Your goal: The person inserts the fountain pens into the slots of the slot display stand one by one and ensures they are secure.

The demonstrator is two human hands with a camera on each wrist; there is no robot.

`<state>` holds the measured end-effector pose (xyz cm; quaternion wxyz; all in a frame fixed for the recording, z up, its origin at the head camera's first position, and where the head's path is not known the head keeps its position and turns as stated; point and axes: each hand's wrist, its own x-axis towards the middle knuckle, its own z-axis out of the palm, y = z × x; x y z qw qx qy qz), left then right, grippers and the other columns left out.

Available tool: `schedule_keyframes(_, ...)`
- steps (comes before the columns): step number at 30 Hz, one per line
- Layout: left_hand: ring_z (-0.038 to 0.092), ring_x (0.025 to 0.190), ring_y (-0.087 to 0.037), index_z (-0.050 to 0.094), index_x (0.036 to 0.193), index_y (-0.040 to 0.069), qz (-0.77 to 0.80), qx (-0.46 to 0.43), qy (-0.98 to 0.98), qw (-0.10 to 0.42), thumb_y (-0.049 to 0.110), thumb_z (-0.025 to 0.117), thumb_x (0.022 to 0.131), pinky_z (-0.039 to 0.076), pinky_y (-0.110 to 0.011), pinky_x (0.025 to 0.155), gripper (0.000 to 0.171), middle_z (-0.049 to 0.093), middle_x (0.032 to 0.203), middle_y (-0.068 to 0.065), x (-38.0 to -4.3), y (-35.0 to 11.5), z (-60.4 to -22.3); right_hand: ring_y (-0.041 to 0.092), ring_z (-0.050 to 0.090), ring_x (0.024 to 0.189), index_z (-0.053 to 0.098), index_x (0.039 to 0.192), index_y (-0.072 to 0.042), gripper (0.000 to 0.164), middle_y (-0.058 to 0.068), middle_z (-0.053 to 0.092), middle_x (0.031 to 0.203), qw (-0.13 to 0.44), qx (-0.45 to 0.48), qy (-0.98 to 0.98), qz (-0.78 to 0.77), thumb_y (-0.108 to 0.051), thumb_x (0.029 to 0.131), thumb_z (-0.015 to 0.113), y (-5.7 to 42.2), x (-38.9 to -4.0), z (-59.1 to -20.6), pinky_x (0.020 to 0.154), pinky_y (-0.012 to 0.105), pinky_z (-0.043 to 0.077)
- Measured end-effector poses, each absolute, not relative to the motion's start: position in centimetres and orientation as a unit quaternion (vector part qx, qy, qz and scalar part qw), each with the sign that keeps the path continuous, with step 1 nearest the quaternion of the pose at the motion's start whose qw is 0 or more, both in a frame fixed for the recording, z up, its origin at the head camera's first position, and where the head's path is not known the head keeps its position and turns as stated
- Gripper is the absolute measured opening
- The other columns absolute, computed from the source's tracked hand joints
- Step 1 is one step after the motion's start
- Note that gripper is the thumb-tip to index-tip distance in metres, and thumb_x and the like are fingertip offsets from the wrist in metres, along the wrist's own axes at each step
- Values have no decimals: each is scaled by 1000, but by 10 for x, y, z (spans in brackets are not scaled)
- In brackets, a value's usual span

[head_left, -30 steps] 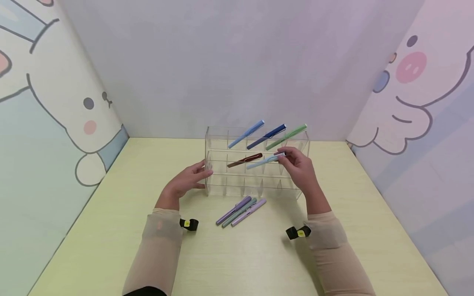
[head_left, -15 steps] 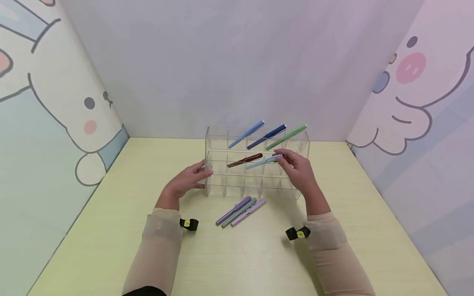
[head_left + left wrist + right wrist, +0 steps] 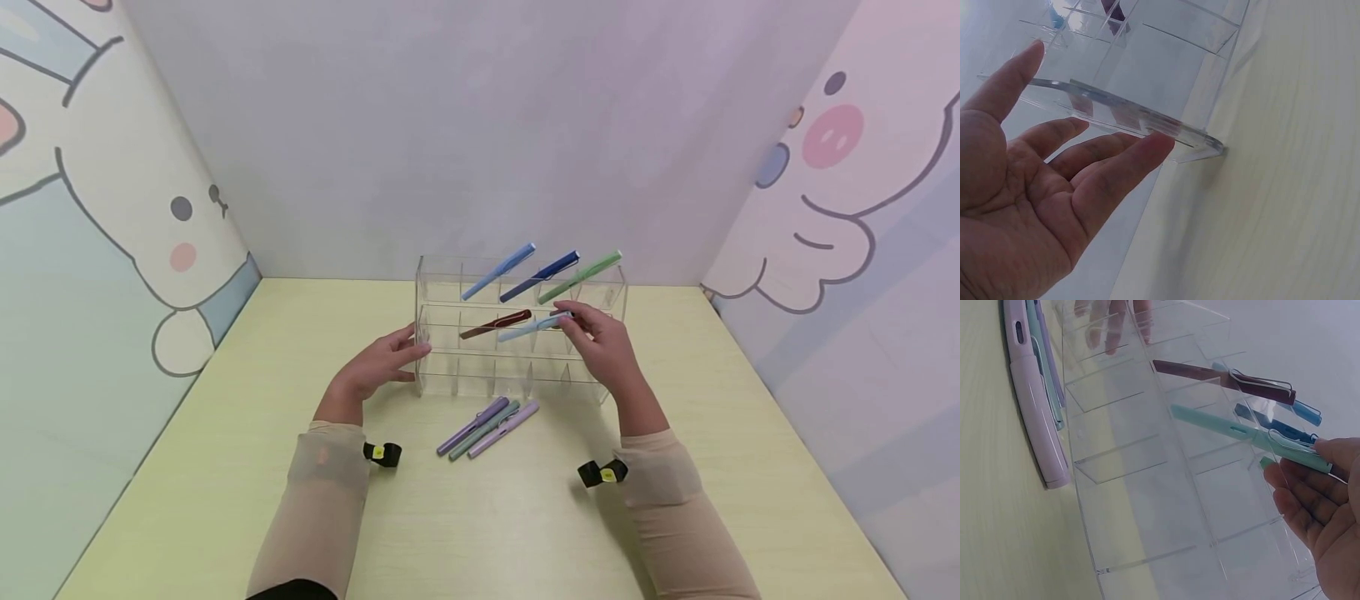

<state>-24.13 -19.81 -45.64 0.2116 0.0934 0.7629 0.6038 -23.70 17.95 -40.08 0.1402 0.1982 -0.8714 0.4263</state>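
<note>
My right hand [image 3: 602,340] pinches the cap end of a pale blue pen [image 3: 528,329] between thumb and fingers. In the right wrist view this pen [image 3: 1222,428] looks mint and lies slanted in the middle tier of a clear acrylic rack [image 3: 517,357], beside a dark red pen [image 3: 495,324]. My left hand [image 3: 380,364] touches the rack's left side. Seen from the left wrist, the left hand's fingers [image 3: 1129,165] lie against the side panel, with the thumb near its front edge. A light blue pen [image 3: 498,272], a dark blue pen [image 3: 540,277] and a green pen [image 3: 581,277] slant in the top tier.
In front of the rack lie a purple pen [image 3: 472,427], a grey-green pen [image 3: 484,431] and a lilac pen [image 3: 503,430], side by side on the pale wooden table [image 3: 480,525]. A plain wall stands behind, with cartoon-printed panels at both sides.
My right hand has shifted slightly left with the pale blue pen, mostly within the first half second. The left hand, the rack and the other pens stay put.
</note>
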Motion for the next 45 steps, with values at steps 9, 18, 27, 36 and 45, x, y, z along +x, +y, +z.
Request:
schedule_keyframes(9, 37, 142, -30, 16, 159, 22, 604, 90, 763, 212, 52, 61, 93, 48, -52, 102, 85, 32, 158, -11, -242, -199, -459, 16, 67, 103, 54, 141, -16, 40, 7, 68, 122, 151, 224, -857, 439, -25, 102, 55, 185, -235, -396, 85, 8, 48)
schedule_keyframes(18, 38, 142, -29, 17, 159, 23, 601, 87, 766, 211, 53, 61, 93, 48, -52, 102, 85, 33, 158, -11, -241, -200, -458, 29, 63, 115, 56, 138, -11, 44, 10, 63, 130, 262, 243, -822, 444, -4, 95, 62, 192, -226, -372, 93, 11, 45)
schedule_keyframes(27, 40, 141, -28, 17, 159, 23, 599, 83, 768, 210, 52, 60, 94, 48, -52, 102, 84, 33, 158, -10, -239, -201, -455, 22, 63, 113, 58, 135, -10, 44, 9, 65, 126, 228, 325, -829, 394, -3, 92, 66, 184, -206, -351, 95, 23, 51)
schedule_keyframes(36, 39, 141, -31, 16, 159, 22, 601, 92, 766, 208, 50, 60, 95, 48, -53, 102, 82, 32, 158, -13, -240, -201, -455, 21, 62, 113, 58, 135, -17, 42, 1, 62, 132, 75, 349, -878, 321, -31, 95, 66, 170, -192, -347, 89, 46, 54)
schedule_keyframes(45, 39, 141, -28, 18, 159, 24, 602, 88, 765, 210, 55, 62, 92, 48, -52, 102, 86, 33, 157, -10, -244, -198, -457, 16, 59, 117, 57, 137, -25, 50, -9, 61, 131, -54, 333, -905, 260, -52, 94, 59, 159, -188, -356, 98, 44, 50)
